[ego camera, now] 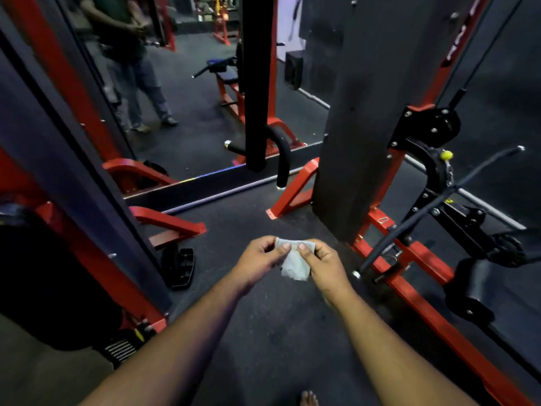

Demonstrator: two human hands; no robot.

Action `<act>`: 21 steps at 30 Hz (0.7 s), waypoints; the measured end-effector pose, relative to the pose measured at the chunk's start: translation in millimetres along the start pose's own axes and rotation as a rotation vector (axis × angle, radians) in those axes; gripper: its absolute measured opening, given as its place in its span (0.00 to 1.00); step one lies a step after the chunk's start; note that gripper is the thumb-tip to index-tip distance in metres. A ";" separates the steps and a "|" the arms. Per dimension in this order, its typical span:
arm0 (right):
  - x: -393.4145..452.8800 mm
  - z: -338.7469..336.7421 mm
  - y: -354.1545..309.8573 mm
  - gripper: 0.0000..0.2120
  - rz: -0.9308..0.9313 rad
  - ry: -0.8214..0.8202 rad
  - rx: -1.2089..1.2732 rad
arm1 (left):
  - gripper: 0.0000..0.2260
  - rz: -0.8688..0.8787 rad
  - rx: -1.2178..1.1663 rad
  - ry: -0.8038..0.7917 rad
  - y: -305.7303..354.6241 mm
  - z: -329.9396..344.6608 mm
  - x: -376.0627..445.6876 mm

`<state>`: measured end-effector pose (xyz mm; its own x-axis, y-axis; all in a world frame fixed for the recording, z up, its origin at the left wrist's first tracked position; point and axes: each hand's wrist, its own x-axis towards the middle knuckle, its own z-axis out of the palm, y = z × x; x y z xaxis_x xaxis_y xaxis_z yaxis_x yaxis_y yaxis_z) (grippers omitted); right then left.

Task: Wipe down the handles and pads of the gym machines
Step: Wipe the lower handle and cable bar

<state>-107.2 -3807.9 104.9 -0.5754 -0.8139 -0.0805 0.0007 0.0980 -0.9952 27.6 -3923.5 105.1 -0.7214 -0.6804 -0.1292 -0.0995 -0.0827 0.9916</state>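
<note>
While both hands are stretched forward above the dark floor [263, 312], they pinch one small pale cloth [295, 263] between them; the left hand [262, 257] grasps its upper left edge with thumb and curled fingers, and the right hand [320, 260] grasps the upper right edge in the same way, the two thumbs lying close together on the top of the cloth; the cloth is crumpled, and its long axis goes from the top edge down to a loose lower corner that hangs and points toward the person, a little to the right; it touches no machine; just to the right of the hands stands a red machine frame [415, 276] with a black upright column [363, 118], and a black roller pad [471, 288] is low on that frame; further ahead a curved black handle [282, 159] hangs near a wall mirror [187, 83]; to the left rises another red and black frame [96, 247].
</note>
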 end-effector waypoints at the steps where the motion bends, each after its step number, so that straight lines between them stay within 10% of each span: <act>1: 10.9 -4.5 -1.2 0.05 -0.002 -0.012 -0.007 | 0.09 0.012 0.008 0.035 1.5 -1.7 8.0; 12: 140.3 -13.2 -35.3 0.09 -0.072 0.175 -0.079 | 0.11 0.094 0.457 0.328 14.9 -62.8 102.1; 21: 246.0 37.1 -110.8 0.16 -0.506 0.437 -0.447 | 0.40 0.346 1.229 0.217 59.8 -164.9 251.5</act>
<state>-218.5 -4040.3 193.3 -0.6863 -0.5323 0.4956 -0.6201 0.0723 -0.7811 -46.7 -4219.6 133.3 -0.7221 -0.6452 0.2495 -0.5754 0.7604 0.3011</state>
